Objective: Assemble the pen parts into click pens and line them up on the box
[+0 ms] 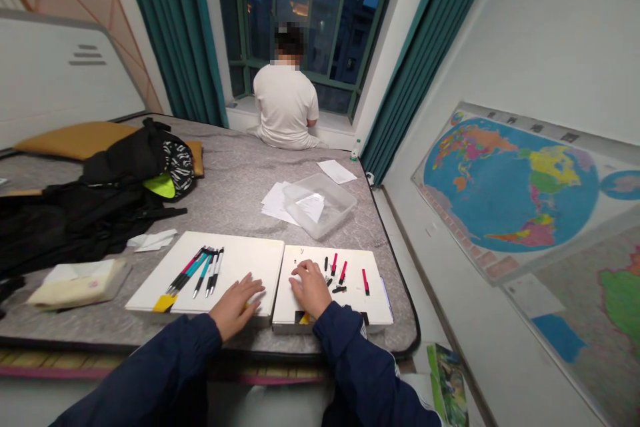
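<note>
My left hand (237,307) rests on the right part of a white box (170,257), fingers stretched and apart, holding nothing I can see. To its left on that box lie several click pens: black-and-white ones (216,270), teal ones (193,271) and a red one (190,260). Over a second white box (373,310) is my right hand (311,288), its fingers bent downward and slightly apart, with nothing visible in them. Tiny dark parts and a small spring (302,251) lie just beyond its fingertips. Red pen barrels (343,272) and short black pen pieces (339,289) lie to its right.
Beyond the boxes stand a clear plastic bin (327,223) and white papers (277,203). A tissue pack (80,283), black clothing (65,220) and a cap (177,170) lie left. A person (286,103) sits facing the window. The bed's edge (407,307) borders the right.
</note>
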Demonstrator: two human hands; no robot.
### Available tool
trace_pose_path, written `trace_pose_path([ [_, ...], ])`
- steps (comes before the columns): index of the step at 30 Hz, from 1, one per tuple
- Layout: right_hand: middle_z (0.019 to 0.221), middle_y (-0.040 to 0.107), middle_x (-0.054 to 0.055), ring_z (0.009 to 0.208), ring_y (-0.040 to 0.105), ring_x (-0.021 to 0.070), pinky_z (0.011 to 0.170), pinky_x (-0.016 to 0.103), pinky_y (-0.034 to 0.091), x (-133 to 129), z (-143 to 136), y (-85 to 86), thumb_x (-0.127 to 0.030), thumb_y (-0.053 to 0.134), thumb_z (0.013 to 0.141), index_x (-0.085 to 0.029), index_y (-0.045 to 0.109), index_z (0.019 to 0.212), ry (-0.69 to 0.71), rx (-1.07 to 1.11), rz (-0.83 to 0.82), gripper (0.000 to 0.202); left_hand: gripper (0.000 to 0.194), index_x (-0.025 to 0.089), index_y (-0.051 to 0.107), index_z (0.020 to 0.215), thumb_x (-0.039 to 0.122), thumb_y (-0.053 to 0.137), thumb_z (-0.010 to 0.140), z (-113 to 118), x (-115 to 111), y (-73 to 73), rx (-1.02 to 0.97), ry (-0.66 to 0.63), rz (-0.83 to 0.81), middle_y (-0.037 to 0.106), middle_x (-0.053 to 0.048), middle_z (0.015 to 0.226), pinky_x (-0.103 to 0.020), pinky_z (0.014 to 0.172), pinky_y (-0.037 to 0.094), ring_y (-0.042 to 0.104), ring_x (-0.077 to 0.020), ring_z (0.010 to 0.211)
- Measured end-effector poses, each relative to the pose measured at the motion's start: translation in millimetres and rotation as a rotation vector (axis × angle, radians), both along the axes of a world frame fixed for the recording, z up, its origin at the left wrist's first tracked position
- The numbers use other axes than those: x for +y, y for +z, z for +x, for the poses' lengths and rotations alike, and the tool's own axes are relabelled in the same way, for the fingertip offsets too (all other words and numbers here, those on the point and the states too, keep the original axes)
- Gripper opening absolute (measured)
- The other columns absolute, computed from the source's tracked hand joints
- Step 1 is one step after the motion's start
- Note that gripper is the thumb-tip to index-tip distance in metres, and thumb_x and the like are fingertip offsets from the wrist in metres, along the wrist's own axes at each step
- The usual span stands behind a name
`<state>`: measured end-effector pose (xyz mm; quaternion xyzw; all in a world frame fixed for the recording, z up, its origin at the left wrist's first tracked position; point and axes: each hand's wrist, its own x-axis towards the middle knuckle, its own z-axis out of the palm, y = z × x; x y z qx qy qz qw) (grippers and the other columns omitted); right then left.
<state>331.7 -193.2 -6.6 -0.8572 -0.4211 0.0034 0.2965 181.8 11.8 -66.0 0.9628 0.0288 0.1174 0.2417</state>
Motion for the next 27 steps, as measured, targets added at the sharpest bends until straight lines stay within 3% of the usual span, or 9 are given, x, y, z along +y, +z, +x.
trace_pose_path([
  [6,0.11,0.058,0.011,0.107,0.054,0.024,0.097,0.039,0.043,-32.1,2.8,-1.7,-0.022,0.056,0.092,-0.017,0.068,0.103,-0.058,-0.026,0.032,0.017,0.047,0.02,0.052,0.135,0.025,0.046,0.089,-0.6,0.1,4.2,-0.059,0.009,-0.043,0.062,-0.013,0.137,-0.059,0.107,0.039,0.041,-0.0384,0.138],
  [11,0.114,0.059,0.011,0.11,0.055,0.025,0.098,0.039,0.043,-68.8,22.7,0.6,-0.022,0.054,0.091,-0.018,0.069,0.101,-0.202,-0.049,0.016,0.019,0.062,0.018,0.03,0.149,0.029,0.045,0.09,-6.3,-2.5,6.2,-0.103,-0.014,-0.103,0.062,-0.013,0.137,-0.048,0.11,0.041,0.051,-0.0288,0.133],
  [13,0.113,0.06,0.013,0.108,0.056,0.025,0.097,0.039,0.043,-81.3,40.7,3.5,-0.022,0.05,0.093,-0.016,0.069,0.102,-0.263,-0.04,-0.015,0.022,0.059,0.019,0.033,0.148,0.031,0.044,0.092,-13.4,-4.4,5.5,-0.097,-0.006,-0.129,0.065,-0.012,0.134,-0.044,0.108,0.045,0.059,-0.0267,0.126],
  [16,0.105,0.065,0.012,0.099,0.06,0.0223,0.093,0.035,0.044,-90.7,74.5,7.8,-0.019,0.05,0.093,-0.014,0.069,0.1,-0.307,0.008,-0.102,0.021,0.042,0.023,0.054,0.132,0.035,0.048,0.092,-29.9,-11.1,1.4,-0.075,0.025,-0.146,0.07,-0.009,0.127,-0.042,0.104,0.05,0.064,-0.0268,0.12],
  [20,0.092,0.069,0.006,0.086,0.065,0.018,0.086,0.034,0.049,-78.0,119.6,10.1,-0.023,0.063,0.09,-0.014,0.069,0.094,-0.316,0.124,-0.297,0.012,0.032,0.023,0.065,0.118,0.03,0.051,0.09,-52.1,-29.6,-10.2,-0.082,0.069,-0.119,0.067,-0.011,0.131,-0.049,0.108,0.046,0.056,-0.0305,0.128],
  [23,0.098,0.068,0.005,0.088,0.066,0.0178,0.082,0.038,0.054,-56.4,143.7,9.3,-0.032,0.063,0.093,-0.014,0.066,0.098,-0.347,0.201,-0.423,0.019,0.036,0.022,0.062,0.123,0.025,0.051,0.089,-60.4,-43.2,-19.5,-0.123,0.079,-0.055,0.056,-0.013,0.144,-0.052,0.11,0.042,0.044,-0.0325,0.138],
  [27,0.11,0.066,0.007,0.094,0.065,0.0191,0.082,0.039,0.056,-32.8,157.5,6.6,-0.033,0.06,0.095,-0.015,0.063,0.11,-0.407,0.264,-0.51,0.023,0.042,0.023,0.058,0.128,0.021,0.05,0.088,-62.8,-49.3,-25.5,-0.14,0.083,-0.013,0.05,-0.013,0.148,-0.052,0.11,0.043,0.04,-0.0329,0.14],
])
